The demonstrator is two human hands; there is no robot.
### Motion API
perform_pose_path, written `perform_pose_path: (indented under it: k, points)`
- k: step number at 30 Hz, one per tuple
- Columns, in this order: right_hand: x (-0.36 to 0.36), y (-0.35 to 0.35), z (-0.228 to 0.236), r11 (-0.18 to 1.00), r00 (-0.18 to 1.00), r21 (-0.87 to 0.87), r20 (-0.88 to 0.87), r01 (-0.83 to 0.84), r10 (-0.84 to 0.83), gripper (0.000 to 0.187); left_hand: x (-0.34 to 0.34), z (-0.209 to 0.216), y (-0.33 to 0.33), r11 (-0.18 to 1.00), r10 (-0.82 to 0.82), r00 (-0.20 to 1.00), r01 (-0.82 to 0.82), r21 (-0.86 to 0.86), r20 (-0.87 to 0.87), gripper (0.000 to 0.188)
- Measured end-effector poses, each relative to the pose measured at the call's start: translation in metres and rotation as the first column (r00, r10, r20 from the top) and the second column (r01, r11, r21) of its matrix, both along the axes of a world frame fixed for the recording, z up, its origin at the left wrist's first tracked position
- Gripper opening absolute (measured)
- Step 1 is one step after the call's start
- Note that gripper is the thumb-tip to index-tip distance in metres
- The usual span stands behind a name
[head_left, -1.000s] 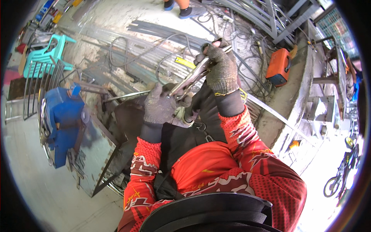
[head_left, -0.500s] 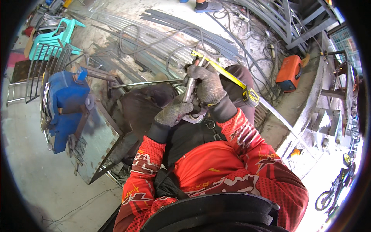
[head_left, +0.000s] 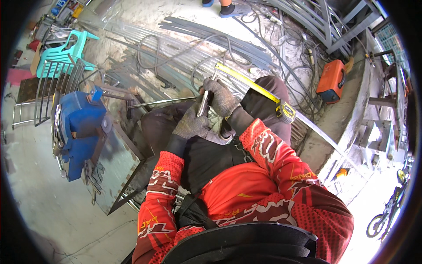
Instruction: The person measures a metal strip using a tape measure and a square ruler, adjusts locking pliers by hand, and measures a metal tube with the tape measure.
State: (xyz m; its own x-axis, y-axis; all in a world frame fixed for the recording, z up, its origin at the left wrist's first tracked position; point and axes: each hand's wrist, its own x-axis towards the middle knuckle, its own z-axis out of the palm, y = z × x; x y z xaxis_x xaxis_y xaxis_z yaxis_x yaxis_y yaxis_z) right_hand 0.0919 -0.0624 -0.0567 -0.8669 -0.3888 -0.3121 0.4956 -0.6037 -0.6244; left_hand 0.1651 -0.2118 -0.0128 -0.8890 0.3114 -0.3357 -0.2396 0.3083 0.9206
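Note:
Both of my hands wear grey knit gloves and meet above my lap. My left hand (head_left: 191, 124) is closed round the lower part of a short, shiny metal piece (head_left: 203, 104). My right hand (head_left: 222, 98) is closed on its upper part, with the fingers curled over it. The exact kind of this piece is hidden by the gloves. Beside my right hand, a yellow tape measure (head_left: 285, 112) lies across my right thigh, its blade (head_left: 248, 82) pulled out towards the far left. A long pale metal bar (head_left: 323, 136) runs out from under the tape case to the right.
A blue machine (head_left: 81, 127) stands at left on a metal plate. Beyond it are a wire rack and a turquoise plastic chair (head_left: 66, 50). Metal bars (head_left: 215, 39) and cables cover the floor ahead. An orange case (head_left: 331, 81) stands at right. Another person's foot (head_left: 233, 9) shows at the far edge.
Both hands have moved left with the metal piece, my right hand also a little lower. More of the tape blade's far end shows. The tape case stays on my thigh.

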Motion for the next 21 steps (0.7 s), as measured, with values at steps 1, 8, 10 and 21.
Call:
perform_pose_path:
  k: [1,8,10,21]
  points:
    - [-0.001,0.0,0.0,1.0,1.0,-0.019,0.015,0.009,-0.009,0.022,-0.003,-0.005,-0.001,1.0,-0.009,1.0,0.009,-0.016,-0.005,0.057]
    - [-0.011,0.006,0.004,0.999,0.999,-0.028,0.03,-0.023,0.024,0.029,-0.013,-0.029,-0.003,0.991,0.073,0.987,-0.088,-0.101,-0.143,0.03]
    - [-0.012,0.004,0.004,0.999,0.999,-0.029,0.031,-0.012,0.013,0.03,-0.015,-0.035,-0.004,0.99,0.066,0.988,-0.082,-0.111,-0.142,0.03]
    - [-0.015,0.005,0.002,0.998,1.0,-0.055,0.003,0.007,-0.007,0.034,-0.018,-0.035,-0.009,0.969,0.077,0.983,-0.114,-0.221,-0.167,0.034]
